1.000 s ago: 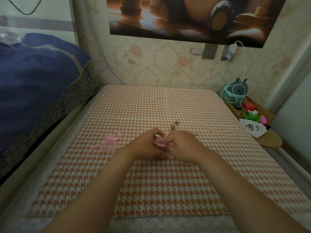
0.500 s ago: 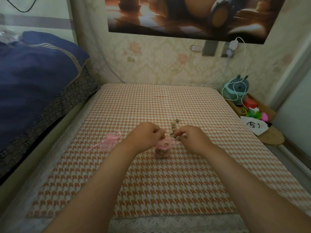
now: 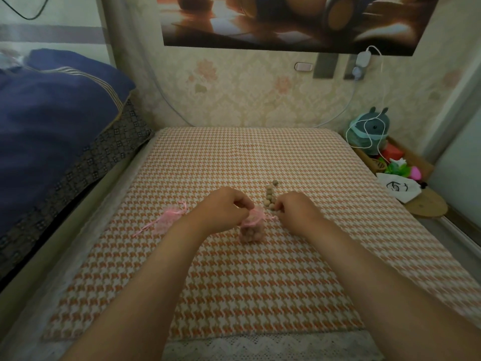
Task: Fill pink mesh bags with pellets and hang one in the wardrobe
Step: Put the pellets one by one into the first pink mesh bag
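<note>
A pink mesh bag point(image 3: 252, 228) holding several brown pellets stands upright on the houndstooth mat point(image 3: 234, 282). My left hand point(image 3: 225, 209) pinches the bag's gathered mouth from the left. My right hand point(image 3: 295, 210) is just right of the bag, fingers curled, pinching the thin pink drawstring that runs from the bag's mouth. A small row of loose pellets point(image 3: 269, 198) lies on the mat between and just beyond my hands. A second pink mesh bag point(image 3: 168, 218) lies flat to the left, its ribbon trailing.
A dark blue quilt point(image 3: 52, 121) is piled on the bed at left. At right a low shelf holds a teal plush toy point(image 3: 369, 131), a white pouch point(image 3: 398, 188) and a round wooden disc point(image 3: 429, 205). A wall rises behind the mat.
My hands have drawn apart from the bag's mouth. The filled bag now stands in view between them, its top gathered, with my right hand moved rightward along the drawstring.
</note>
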### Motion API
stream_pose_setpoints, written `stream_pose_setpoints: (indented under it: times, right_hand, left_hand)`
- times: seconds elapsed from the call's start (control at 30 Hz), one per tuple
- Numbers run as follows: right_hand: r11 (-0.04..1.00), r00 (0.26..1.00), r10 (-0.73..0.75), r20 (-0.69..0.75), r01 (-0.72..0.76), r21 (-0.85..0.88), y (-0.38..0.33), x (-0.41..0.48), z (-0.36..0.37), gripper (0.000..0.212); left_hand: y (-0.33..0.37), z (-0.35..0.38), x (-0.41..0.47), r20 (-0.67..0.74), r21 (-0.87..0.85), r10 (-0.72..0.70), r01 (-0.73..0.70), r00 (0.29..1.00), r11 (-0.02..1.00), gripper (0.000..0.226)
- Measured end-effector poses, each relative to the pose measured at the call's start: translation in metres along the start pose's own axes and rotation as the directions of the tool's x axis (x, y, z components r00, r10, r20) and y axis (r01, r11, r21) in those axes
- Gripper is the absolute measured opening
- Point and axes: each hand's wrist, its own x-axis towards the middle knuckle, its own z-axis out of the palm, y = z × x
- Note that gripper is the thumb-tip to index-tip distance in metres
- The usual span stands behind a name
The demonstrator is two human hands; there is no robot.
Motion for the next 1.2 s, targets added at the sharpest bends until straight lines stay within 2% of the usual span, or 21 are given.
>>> stream_pose_setpoints:
  times: [0.1, 0.2, 0.3, 0.4, 0.53, 0.6, 0.67, 0.8, 0.9, 0.97, 1.03, 1.13, 1.2]
  right_hand:
    - [0.982, 0.998, 0.006, -0.057, 0.005, 0.190, -0.004, -0.004, -0.007, 0.014]
    - [0.883, 0.987, 0.023, -0.157, 0.053, 0.465, -0.016, -0.011, -0.025, 0.011]
    - [0.817, 0.976, -0.057, -0.210, 0.167, 0.552, -0.035, -0.025, -0.043, 0.009]
    - [0.843, 0.968, -0.169, -0.188, 0.241, 0.482, -0.048, -0.039, -0.049, 0.008]
    - [0.927, 0.944, -0.288, -0.159, 0.316, 0.200, -0.051, -0.047, -0.043, 0.015]
    - [0.935, 0.929, -0.344, -0.140, 0.353, 0.045, -0.053, -0.047, -0.040, 0.019]
    - [0.934, 0.927, -0.356, -0.118, 0.356, -0.026, -0.054, -0.046, -0.039, 0.022]
    - [0.944, 0.934, -0.324, -0.148, 0.330, 0.016, -0.051, -0.044, -0.042, 0.021]
    - [0.944, 0.943, -0.330, -0.045, 0.331, 0.015, -0.046, -0.044, -0.041, 0.023]
    - [0.937, 0.936, -0.350, 0.022, 0.350, 0.003, -0.046, -0.044, -0.039, 0.027]
    - [0.934, 0.934, -0.356, 0.038, 0.355, 0.037, -0.048, -0.044, -0.038, 0.027]
    - [0.930, 0.932, -0.361, 0.027, 0.358, 0.083, -0.049, -0.043, -0.035, 0.028]
    - [0.935, 0.938, -0.346, -0.017, 0.347, 0.077, -0.048, -0.041, -0.034, 0.026]
  left_hand:
    - [0.000, 0.000, -0.001, 0.003, -0.005, 0.012, -0.012, 1.000, 1.000, 0.024]
    - [0.000, -0.001, -0.002, 0.010, 0.001, 0.021, -0.021, 1.000, 1.000, 0.025]
    - [0.001, -0.001, -0.003, 0.004, -0.005, 0.020, -0.020, 1.000, 1.000, 0.026]
    - [0.003, 0.000, -0.005, -0.017, -0.020, 0.020, -0.021, 1.000, 1.000, 0.025]
    - [0.004, 0.000, -0.009, -0.007, -0.049, 0.031, -0.031, 0.999, 0.998, 0.025]
    - [0.003, -0.002, -0.010, 0.009, -0.055, 0.034, -0.033, 0.999, 0.998, 0.025]
    - [0.002, -0.003, -0.010, 0.006, -0.055, 0.044, -0.044, 0.999, 0.998, 0.026]
    - [-0.003, -0.004, -0.008, -0.009, -0.076, 0.037, -0.038, 0.999, 0.996, 0.028]
    - [-0.004, -0.005, -0.005, 0.013, -0.104, 0.051, -0.049, 0.999, 0.993, 0.024]
    - [-0.005, -0.004, -0.004, 0.029, -0.199, 0.049, -0.042, 0.998, 0.979, 0.021]
    - [-0.008, -0.001, -0.003, 0.085, -0.293, 0.037, -0.011, 0.996, 0.956, 0.040]
    - [-0.014, 0.005, -0.002, 0.182, -0.211, -0.003, 0.042, 0.983, 0.977, 0.071]
    - [-0.017, 0.008, -0.002, 0.197, -0.140, -0.021, 0.050, 0.980, 0.989, 0.070]
